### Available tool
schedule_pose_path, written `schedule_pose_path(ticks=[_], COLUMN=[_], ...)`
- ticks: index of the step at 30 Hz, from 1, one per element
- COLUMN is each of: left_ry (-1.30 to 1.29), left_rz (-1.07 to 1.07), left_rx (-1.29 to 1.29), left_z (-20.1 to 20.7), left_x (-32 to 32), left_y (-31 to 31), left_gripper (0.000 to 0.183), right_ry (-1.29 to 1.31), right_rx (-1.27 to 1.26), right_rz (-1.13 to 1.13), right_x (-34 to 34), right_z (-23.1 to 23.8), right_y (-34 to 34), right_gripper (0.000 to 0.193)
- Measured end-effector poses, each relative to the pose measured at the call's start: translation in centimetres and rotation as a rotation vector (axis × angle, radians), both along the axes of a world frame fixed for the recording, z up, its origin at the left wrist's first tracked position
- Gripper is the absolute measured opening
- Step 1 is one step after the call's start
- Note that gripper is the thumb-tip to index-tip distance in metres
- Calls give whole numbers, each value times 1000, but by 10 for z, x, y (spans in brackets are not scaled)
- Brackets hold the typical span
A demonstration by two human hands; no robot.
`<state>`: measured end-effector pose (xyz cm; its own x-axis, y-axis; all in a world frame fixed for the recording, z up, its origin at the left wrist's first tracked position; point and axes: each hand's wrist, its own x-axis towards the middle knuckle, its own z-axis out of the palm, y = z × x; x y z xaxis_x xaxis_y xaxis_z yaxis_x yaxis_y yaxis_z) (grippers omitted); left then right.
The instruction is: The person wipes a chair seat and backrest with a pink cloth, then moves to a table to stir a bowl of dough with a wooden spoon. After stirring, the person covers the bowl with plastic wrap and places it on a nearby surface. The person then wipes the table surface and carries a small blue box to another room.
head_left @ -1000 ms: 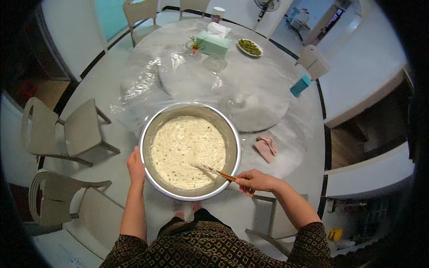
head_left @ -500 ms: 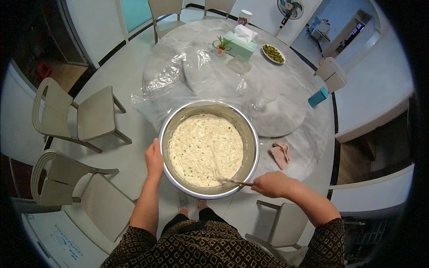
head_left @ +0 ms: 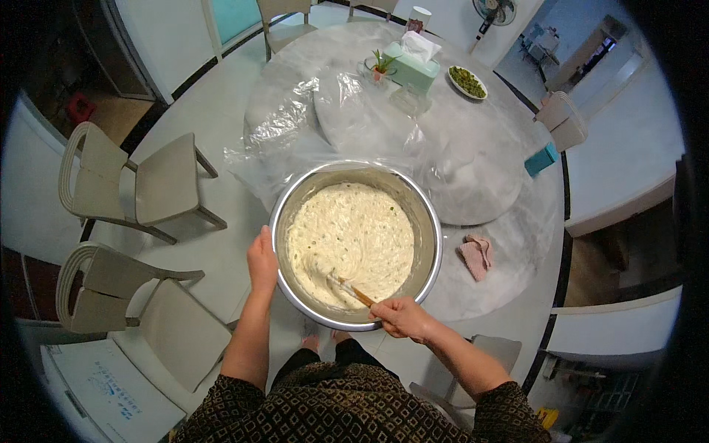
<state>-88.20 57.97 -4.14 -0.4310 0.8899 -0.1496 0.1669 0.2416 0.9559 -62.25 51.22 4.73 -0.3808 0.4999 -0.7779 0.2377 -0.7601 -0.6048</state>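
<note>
A large round metal bowl stands at the near edge of the table. Thick pale batter with green flecks fills its lower part. My left hand is closed against the bowl's left side, holding it at the rim. In my right hand, above the near right rim, is a wooden-handled stirrer. Its far end is coated and sunk in the batter at the near left, where swirled ridges show. The shape of that sunken end is hidden.
Clear plastic sheeting lies on the marble-patterned round table beyond the bowl. A pink cloth is at the right. Farther back are a green tissue box, a small plant and a plate of green food. Chairs stand around.
My right hand has moved left and slightly nearer me, carrying the stirrer's end from the near right-centre toward the batter's left side. The left hand stays on the bowl.
</note>
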Motion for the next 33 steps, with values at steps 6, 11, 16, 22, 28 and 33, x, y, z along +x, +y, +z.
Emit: schedule_pose_path(ticks=[6,11,16,22,28,33], left_ry=[-29,45,28,42,-8,-68], left_rz=[-6,-28,-21,-35,-33,-9], left_rx=[36,38,60,44,56,39], left_z=[-6,5,5,2,5,-12], left_x=[-4,0,0,-2,-1,-1], left_y=[1,1,0,0,1,2], left_gripper=[42,42,43,42,42,41], right_ry=[41,19,45,-333,-830,-612], right_rx=[-21,34,67,228,471,545], right_rz=[-259,-380,-404,66,1054,958], right_x=[13,26,49,71,52,27], right_z=[8,17,29,81,89,43], right_y=[6,11,12,13,22,29], right_gripper=[26,25,27,27,33,32])
